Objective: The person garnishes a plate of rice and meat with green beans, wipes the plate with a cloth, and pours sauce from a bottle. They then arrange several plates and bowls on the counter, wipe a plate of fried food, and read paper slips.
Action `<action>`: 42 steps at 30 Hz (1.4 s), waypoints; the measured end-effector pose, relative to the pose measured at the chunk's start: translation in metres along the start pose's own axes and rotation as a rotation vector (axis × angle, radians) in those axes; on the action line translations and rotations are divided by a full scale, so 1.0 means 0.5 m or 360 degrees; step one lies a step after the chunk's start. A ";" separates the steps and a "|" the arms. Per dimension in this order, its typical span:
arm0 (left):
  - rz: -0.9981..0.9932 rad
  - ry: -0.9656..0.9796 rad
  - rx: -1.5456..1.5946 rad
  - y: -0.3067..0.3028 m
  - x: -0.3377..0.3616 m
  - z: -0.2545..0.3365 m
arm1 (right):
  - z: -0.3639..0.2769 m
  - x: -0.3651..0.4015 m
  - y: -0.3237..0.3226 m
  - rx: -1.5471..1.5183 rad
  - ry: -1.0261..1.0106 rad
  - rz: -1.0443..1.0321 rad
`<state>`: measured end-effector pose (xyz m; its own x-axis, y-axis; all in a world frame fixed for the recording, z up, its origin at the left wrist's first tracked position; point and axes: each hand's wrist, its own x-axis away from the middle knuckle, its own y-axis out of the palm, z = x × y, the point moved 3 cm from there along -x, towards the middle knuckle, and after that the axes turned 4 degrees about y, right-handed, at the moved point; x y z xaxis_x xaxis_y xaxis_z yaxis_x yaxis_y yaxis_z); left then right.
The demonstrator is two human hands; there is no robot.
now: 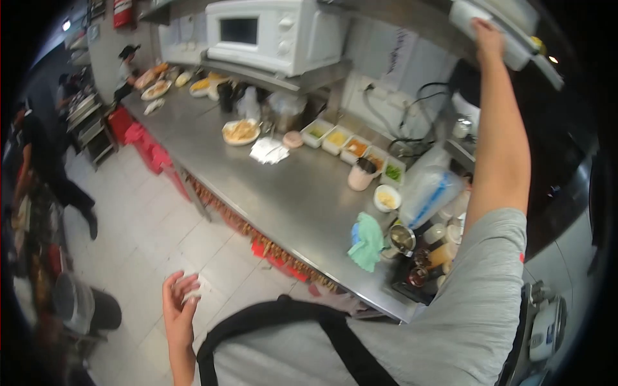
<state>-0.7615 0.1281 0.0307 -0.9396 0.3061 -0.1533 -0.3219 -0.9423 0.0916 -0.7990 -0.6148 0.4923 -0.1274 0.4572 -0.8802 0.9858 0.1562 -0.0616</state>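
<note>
My right hand (488,40) is raised at the upper right, its fingers on the edge of a pale, flat-sided container (512,46) on a high shelf. The fingers look bent, and their tips are partly hidden. Low at the left, my left hand (181,297) hangs over the floor with its fingers apart and nothing in it. Below my raised arm stand several sauce bottles (441,255) and a clear plastic bag with a blue stripe (430,196).
A steel counter (257,193) holds small food containers (356,149), a plate of food (241,132), white paper (269,150) and a green cloth (367,242). A microwave (257,35) sits on a shelf. Another person (58,167) is at the left, beyond a bin (84,302).
</note>
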 end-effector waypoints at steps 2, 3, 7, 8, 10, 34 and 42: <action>0.0009 -0.0040 -0.0029 0.023 -0.045 0.003 | -0.009 0.057 0.069 -0.0623 0.0109 0.0217; -0.0027 -0.0057 -0.0026 0.030 -0.073 -0.005 | -0.008 0.107 0.109 -0.0865 0.0219 0.0019; -0.0163 -0.0028 -0.0105 0.064 -0.194 -0.078 | -0.048 0.535 0.271 -0.1016 0.0517 -0.0501; -0.0193 -0.0012 -0.0147 0.073 -0.227 -0.105 | -0.037 0.660 0.314 -0.1260 0.0693 -0.0520; -0.0201 0.0128 -0.0407 0.085 -0.292 -0.199 | 0.034 0.899 0.395 -0.0988 0.1193 -0.0764; -0.1173 0.0805 -0.1502 0.440 -0.597 -0.435 | 0.103 1.344 0.450 0.0325 0.1229 -0.1034; -0.0929 0.0897 -0.2118 0.373 -0.674 -0.373 | 0.091 1.329 0.452 0.0339 0.1176 -0.1053</action>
<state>-0.4832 -0.1759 -0.0840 -0.4638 0.8584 -0.2194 0.0040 -0.2455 -0.9694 -0.6562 -0.3157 -0.1279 -0.6195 0.7739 -0.1317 0.6825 0.4481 -0.5773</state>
